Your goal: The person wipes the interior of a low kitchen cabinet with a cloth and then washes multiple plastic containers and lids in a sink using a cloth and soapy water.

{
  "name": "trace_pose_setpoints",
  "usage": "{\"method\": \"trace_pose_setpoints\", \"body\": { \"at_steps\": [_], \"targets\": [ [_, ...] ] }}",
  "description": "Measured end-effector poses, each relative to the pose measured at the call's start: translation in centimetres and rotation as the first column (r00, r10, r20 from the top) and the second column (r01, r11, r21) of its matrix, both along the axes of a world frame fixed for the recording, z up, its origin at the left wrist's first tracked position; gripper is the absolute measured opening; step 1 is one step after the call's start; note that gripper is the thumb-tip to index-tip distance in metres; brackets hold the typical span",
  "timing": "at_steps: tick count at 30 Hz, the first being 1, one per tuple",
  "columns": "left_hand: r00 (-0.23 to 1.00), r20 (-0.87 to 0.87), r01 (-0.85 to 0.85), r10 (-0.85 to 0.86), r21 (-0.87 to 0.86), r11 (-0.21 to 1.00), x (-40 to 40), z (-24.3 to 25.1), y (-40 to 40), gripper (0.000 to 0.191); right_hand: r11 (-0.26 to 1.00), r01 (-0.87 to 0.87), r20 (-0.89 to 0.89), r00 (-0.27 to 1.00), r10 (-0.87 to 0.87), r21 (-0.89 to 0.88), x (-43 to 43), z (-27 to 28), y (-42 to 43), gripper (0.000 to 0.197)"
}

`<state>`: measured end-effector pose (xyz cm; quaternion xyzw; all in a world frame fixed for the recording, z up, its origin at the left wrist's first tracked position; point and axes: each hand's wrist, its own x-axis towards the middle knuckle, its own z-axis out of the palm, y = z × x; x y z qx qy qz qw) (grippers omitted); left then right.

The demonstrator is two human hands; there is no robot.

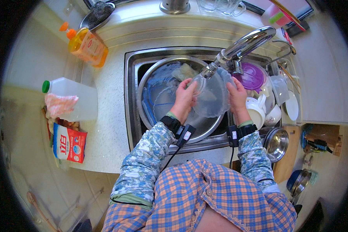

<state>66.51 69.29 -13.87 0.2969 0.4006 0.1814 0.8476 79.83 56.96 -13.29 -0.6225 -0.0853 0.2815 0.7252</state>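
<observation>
Over a round metal basin of cloudy water in the sink, both hands hold a translucent, scallop-edged plastic lid or cover. My left hand has its fingers around a clear rounded part at the near-left side. Whether that part is separate from the cover, I cannot tell. At the opposite edge, my right hand pinches the scalloped rim. The chrome faucet ends right above the clear part. Blue-edged items and a pale yellowish sponge or cloth lie in the basin.
Right of the basin sit a purple lid, white cups and metal bowls. On the left counter stand an orange pump bottle, a white jug and a detergent bag. A scouring pad rests behind.
</observation>
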Motion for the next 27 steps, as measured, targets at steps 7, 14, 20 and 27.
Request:
{"method": "trace_pose_setpoints", "body": {
  "at_steps": [7,14,20,27],
  "targets": [
    [0.997,-0.023,0.075,-0.075,-0.017,0.997,0.8,-1.0,1.0,0.028,0.998,0.055,0.032,0.998,-0.053,-0.036,-0.1,0.5,0.6,0.037],
    [0.987,0.089,0.123,-0.131,0.088,0.989,1.0,-0.5,0.8,0.032,0.998,0.053,-0.079,0.995,-0.056,-0.042,0.4,0.7,-0.2,0.038],
    [0.98,-0.193,0.102,-0.051,0.266,0.959,1.4,-0.4,0.7,0.035,0.995,0.077,0.209,0.976,-0.063,-0.06,-0.6,-0.2,0.4,0.043],
    [0.987,-0.134,0.096,-0.094,0.012,0.995,1.1,-1.6,1.5,0.043,0.971,0.095,0.403,0.915,0.003,-0.222,-1.1,-0.7,1.4,0.041]
  ]
}}
